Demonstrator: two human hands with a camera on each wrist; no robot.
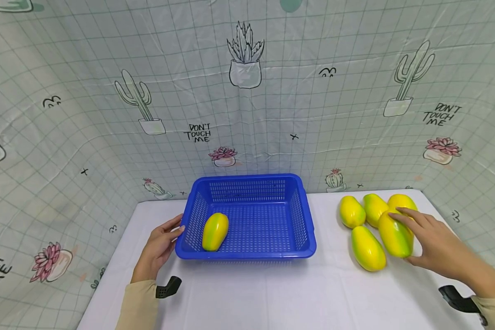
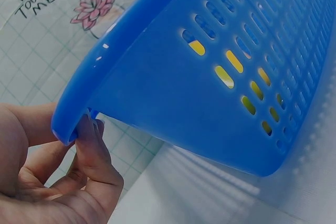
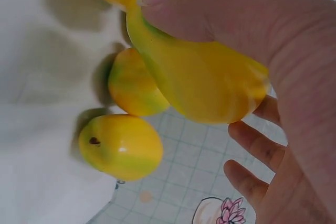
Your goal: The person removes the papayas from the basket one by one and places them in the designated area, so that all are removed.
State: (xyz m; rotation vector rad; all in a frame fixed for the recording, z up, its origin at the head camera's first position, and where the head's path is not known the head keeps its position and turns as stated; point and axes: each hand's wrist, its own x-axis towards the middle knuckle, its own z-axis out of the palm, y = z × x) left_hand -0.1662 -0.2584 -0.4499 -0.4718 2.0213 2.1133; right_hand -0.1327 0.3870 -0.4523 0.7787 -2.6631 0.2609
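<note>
On the left, my left hand point(image 1: 158, 247) pinches the rim of a blue plastic basket point(image 1: 247, 255) between thumb and fingers. The left wrist view shows the fingers point(image 2: 94, 156) bent under the rim. Inside the basket, toward its left side, lies one yellow-green mango point(image 1: 215, 232). Over at the right, my right hand point(image 1: 441, 245) grips another mango point(image 1: 396, 236). From the right wrist, the thumb lies across this mango point(image 3: 205, 82), and other fingertips show beyond its far side. Several more mangoes point(image 1: 368, 249) lie around it, one partly hidden behind it.
A white cloth point(image 1: 247, 298) covers the table. Grid-patterned fabric point(image 1: 272, 114) with cactus drawings rises behind it and at both sides. A black wrist mount point(image 1: 169, 288) is on the left arm, and another point(image 1: 458, 300) is on the right.
</note>
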